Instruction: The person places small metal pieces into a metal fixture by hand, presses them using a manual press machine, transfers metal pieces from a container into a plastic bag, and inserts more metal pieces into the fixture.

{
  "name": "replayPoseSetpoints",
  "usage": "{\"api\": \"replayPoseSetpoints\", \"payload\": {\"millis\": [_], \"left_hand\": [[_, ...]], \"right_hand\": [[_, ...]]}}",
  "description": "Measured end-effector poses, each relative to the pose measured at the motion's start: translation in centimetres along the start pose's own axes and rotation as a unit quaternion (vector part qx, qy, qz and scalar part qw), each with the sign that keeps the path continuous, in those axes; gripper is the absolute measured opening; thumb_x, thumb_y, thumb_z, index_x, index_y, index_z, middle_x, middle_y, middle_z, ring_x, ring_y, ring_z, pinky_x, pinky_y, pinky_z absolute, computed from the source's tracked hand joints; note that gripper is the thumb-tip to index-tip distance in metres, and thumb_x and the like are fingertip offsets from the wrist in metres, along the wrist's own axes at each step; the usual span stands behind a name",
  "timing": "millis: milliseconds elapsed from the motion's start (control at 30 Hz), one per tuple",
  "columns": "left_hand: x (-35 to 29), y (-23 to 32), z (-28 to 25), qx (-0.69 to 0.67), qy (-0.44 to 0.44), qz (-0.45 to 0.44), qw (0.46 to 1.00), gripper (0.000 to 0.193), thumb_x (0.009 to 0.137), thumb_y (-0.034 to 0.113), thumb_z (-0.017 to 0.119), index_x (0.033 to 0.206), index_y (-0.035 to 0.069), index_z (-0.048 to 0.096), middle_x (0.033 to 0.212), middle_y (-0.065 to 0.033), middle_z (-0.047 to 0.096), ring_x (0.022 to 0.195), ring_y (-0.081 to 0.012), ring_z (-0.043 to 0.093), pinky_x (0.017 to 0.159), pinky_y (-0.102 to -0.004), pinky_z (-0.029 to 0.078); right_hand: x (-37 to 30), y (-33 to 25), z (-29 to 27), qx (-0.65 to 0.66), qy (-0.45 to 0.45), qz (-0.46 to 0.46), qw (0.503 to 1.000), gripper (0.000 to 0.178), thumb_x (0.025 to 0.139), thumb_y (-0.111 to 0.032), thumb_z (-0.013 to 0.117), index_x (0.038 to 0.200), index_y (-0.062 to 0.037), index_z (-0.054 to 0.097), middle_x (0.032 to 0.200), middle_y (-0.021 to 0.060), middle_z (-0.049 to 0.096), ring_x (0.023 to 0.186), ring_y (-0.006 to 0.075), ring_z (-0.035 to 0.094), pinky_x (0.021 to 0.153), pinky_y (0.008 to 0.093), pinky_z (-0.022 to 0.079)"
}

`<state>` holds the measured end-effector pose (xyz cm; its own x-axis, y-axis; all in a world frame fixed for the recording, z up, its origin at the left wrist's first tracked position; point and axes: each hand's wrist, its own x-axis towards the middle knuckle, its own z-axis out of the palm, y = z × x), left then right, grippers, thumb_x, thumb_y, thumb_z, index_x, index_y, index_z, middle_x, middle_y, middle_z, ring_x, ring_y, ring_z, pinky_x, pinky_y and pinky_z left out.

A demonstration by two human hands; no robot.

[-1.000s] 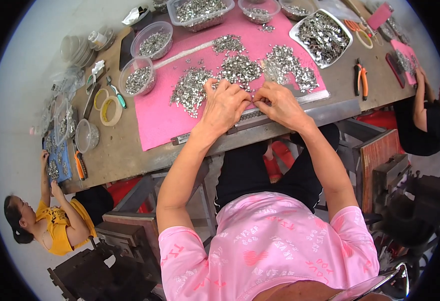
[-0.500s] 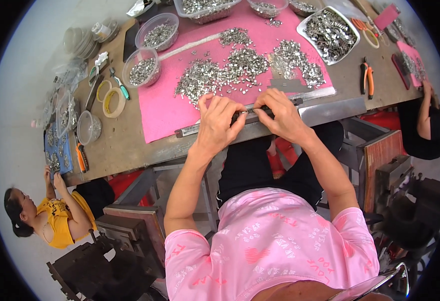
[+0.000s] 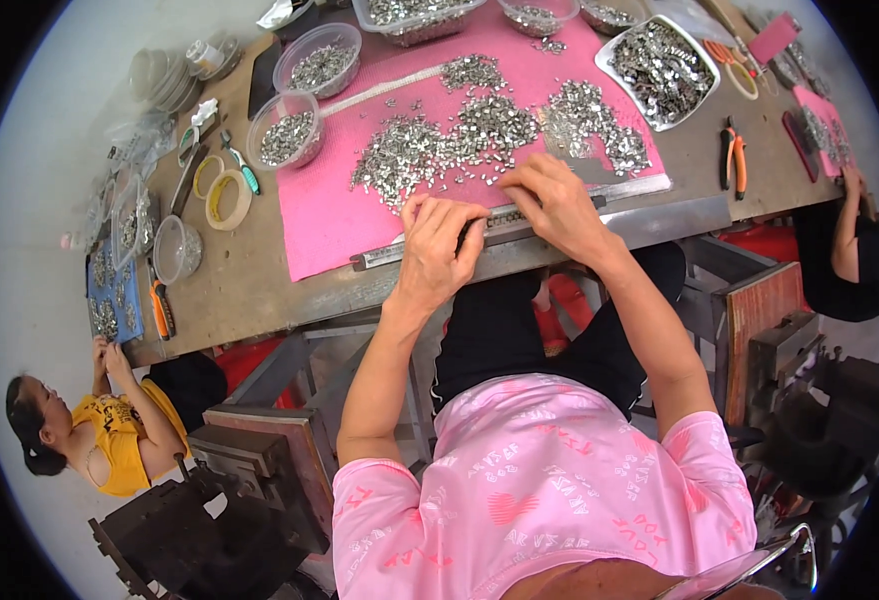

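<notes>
Along the near edge of the pink mat (image 3: 309,232) lies a long, narrow metal bar (image 3: 507,222), slanting from lower left up to the right, a row of small parts showing between the two hands. The left hand (image 3: 442,240) rests at the bar's middle, fingers bent and thumb curved toward the forefinger; I cannot tell whether anything is between the tips. The right hand (image 3: 556,208) sits just beyond the bar, thumb and forefinger drawn close together, and whether a piece is pinched there I cannot tell either. Just past the hands, small silver pieces (image 3: 399,155) spread over the mat in loose heaps. To the right of the bar a flat steel plate (image 3: 667,218) runs along the bench edge. On the far right stand a white dish (image 3: 623,92) full of metal parts and, nearer, orange-and-black pliers (image 3: 732,160). On the far left are two clear round tubs (image 3: 307,158) of pieces, with rolls of tape (image 3: 243,208) beside them. At the left end, a person in a yellow top (image 3: 124,425) sits working by a blue mat (image 3: 129,310).
</notes>
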<state>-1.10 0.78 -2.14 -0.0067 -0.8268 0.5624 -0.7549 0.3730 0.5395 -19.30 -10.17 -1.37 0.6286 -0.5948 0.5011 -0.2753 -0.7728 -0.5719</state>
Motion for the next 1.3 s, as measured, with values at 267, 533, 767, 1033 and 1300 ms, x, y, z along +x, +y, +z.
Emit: {"api": "replayPoseSetpoints", "payload": {"millis": [267,533,767,1033,1300], "left_hand": [[0.0,0.5,0.6,0.018,0.009,-0.003,1.0,0.01,0.087,0.006,0.072,0.096,0.006,0.068,0.089,-0.0047,0.066,0.087,-0.0238,0.061,0.096,-0.0433,0.037],[-0.1,0.6,1.2,0.065,0.024,-0.006,0.998,0.015,0.087,0.014,0.077,0.096,0.007,0.067,0.091,-0.0038,0.068,0.086,-0.0222,0.061,0.097,-0.0423,0.037],[-0.2,0.6,1.2,0.056,0.025,-0.01,0.998,0.014,0.087,0.013,0.076,0.096,0.007,0.066,0.091,-0.0044,0.067,0.087,-0.0233,0.061,0.097,-0.0427,0.037],[-0.1,0.6,1.4,0.049,0.033,-0.01,0.998,0.009,0.09,0.01,0.072,0.096,0.006,0.066,0.089,-0.0048,0.067,0.085,-0.0239,0.062,0.097,-0.043,0.037],[-0.1,0.6,1.4,0.057,0.031,-0.019,0.998,0.007,0.091,0.01,0.072,0.095,0.007,0.067,0.09,-0.0027,0.067,0.085,-0.0226,0.061,0.1,-0.0429,0.036]], "right_hand": [[1.4,0.7,0.9,-0.061,-0.021,-0.007,0.998,0.006,0.087,-0.008,0.07,0.089,-0.0025,0.068,0.088,0.0113,0.061,0.088,0.0301,0.059,0.08,0.0422,0.043],[-1.7,-1.3,-0.8,-0.002,-0.036,0.008,0.999,0.008,0.085,-0.008,0.072,0.091,-0.0041,0.069,0.088,0.0071,0.063,0.087,0.0267,0.059,0.077,0.0389,0.04],[-0.1,-0.6,-0.4,0.024,-0.039,0.04,0.998,0.006,0.085,-0.01,0.072,0.087,-0.0051,0.07,0.087,0.0083,0.064,0.088,0.0278,0.061,0.078,0.04,0.041],[1.6,0.6,2.0,-0.09,0.002,0.007,0.996,0.009,0.085,-0.01,0.074,0.085,-0.0048,0.066,0.082,0.0066,0.061,0.079,0.0251,0.061,0.078,0.0393,0.04],[-1.2,-0.9,-1.9,-0.029,-0.029,-0.004,0.999,0.007,0.082,-0.006,0.072,0.086,-0.0041,0.066,0.085,0.0072,0.061,0.084,0.027,0.06,0.081,0.0388,0.042]]}}
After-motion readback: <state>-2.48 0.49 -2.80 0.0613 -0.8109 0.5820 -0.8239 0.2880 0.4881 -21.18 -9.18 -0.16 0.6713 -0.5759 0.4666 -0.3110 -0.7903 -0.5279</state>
